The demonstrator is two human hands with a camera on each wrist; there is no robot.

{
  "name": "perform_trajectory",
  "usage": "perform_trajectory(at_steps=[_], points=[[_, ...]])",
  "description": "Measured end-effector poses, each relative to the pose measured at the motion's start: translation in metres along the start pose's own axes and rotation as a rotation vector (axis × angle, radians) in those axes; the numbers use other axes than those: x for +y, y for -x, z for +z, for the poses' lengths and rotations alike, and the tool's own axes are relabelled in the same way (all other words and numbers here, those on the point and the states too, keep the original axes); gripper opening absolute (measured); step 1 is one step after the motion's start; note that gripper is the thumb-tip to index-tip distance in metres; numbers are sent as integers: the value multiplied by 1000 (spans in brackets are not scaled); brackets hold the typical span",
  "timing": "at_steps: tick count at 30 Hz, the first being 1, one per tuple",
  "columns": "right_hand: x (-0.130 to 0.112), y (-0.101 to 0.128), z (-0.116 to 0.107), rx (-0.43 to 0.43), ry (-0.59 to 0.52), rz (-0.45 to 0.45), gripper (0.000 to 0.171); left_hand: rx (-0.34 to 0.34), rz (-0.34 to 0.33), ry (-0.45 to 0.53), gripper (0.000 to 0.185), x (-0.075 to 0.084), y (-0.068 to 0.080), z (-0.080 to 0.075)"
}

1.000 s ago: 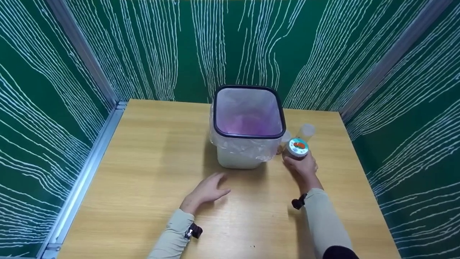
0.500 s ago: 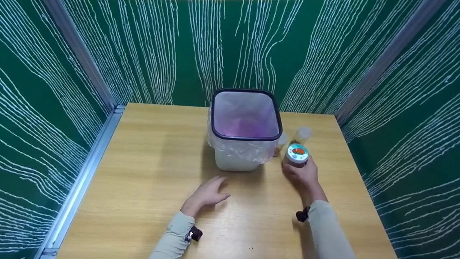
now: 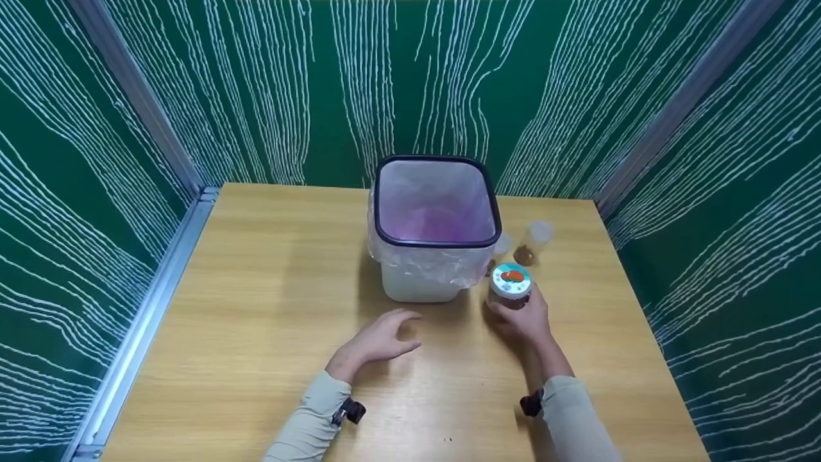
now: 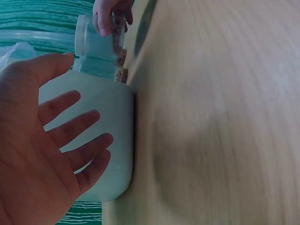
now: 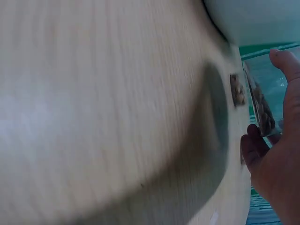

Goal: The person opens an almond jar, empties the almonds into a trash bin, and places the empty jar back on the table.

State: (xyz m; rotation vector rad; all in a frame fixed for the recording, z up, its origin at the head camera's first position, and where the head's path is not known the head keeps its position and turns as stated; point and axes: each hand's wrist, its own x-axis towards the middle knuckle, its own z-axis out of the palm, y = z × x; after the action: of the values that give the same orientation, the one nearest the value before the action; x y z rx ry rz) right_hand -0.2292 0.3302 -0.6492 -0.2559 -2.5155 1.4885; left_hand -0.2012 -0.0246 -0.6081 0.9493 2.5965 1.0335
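My right hand (image 3: 523,319) grips a clear jar (image 3: 509,287) with a white lid bearing a red and teal sticker; it holds brown contents. The jar is just right of the white bin's front corner, and whether it rests on the table cannot be told. The same jar (image 4: 101,44) shows at the top of the left wrist view, and the right wrist view shows my right hand (image 5: 274,161) around the jar (image 5: 262,110). My left hand (image 3: 383,338) hovers open above the table in front of the bin (image 3: 436,237), fingers spread (image 4: 56,136), holding nothing.
The white bin (image 4: 105,136) has a black rim and a plastic liner. Two small clear containers (image 3: 532,242) stand behind the jar, right of the bin. Green patterned walls enclose the wooden table (image 3: 256,308) on three sides; a metal rail (image 3: 147,321) runs along its left edge.
My right hand has drawn the jar leftward and nearer, away from the two small containers. My left hand lifted a little and shifted slightly right.
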Motion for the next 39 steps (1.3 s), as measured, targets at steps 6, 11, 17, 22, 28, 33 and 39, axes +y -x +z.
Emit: perform_trajectory(at_steps=[6,11,17,22,28,33,39], points=[[-10,20,11,4,20,-56,95,-19,40,32,50,3,8,0],[-23,28,13,4,62,-136,96,-23,57,23,53,4,11,-2],[-39,36,14,23,53,-242,91,15,18,-62,57,4,15,-8],[-49,43,15,24,15,-326,88,55,13,-121,56,7,18,-14],[-65,55,16,-1,34,-346,93,120,39,-175,56,18,18,-24],[-79,63,20,-4,33,-388,90,147,16,-200,56,28,24,-37],[-93,67,23,7,60,-457,85,177,11,-207,53,39,28,-52]])
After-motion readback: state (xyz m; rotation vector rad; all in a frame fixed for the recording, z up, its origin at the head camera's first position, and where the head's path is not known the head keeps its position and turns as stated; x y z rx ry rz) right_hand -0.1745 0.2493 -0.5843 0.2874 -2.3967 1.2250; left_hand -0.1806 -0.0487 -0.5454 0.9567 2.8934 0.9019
